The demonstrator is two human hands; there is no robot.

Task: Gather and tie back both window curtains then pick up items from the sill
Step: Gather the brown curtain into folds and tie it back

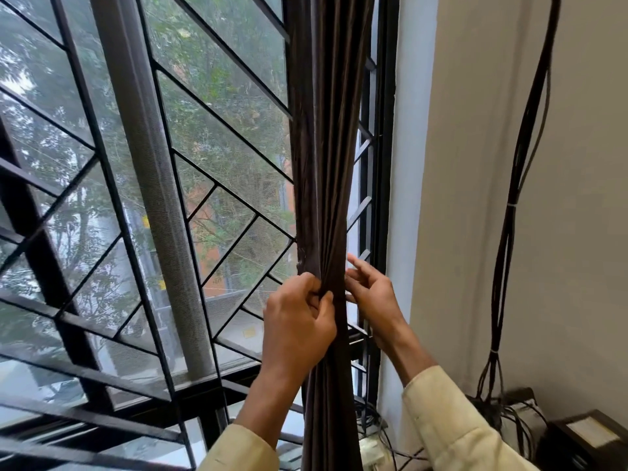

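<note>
A dark brown curtain point(326, 164) hangs bunched into a narrow column at the right side of the window. My left hand point(297, 321) grips its folds from the left, thumb and fingers pinching the cloth at mid height. On the curtain's right edge is my right hand point(370, 290), with its fingers bent and touching the fabric from behind; whether it holds a tie I cannot tell. Below my hands the curtain falls straight down past the sill.
A black metal grille point(217, 185) and a mesh screen frame point(149, 185) fill the window. The white wall point(577, 164) carries a bundle of black cables point(509, 198). A white adapter point(372, 450) lies low by the curtain, and a dark box point(591, 436) sits at the lower right.
</note>
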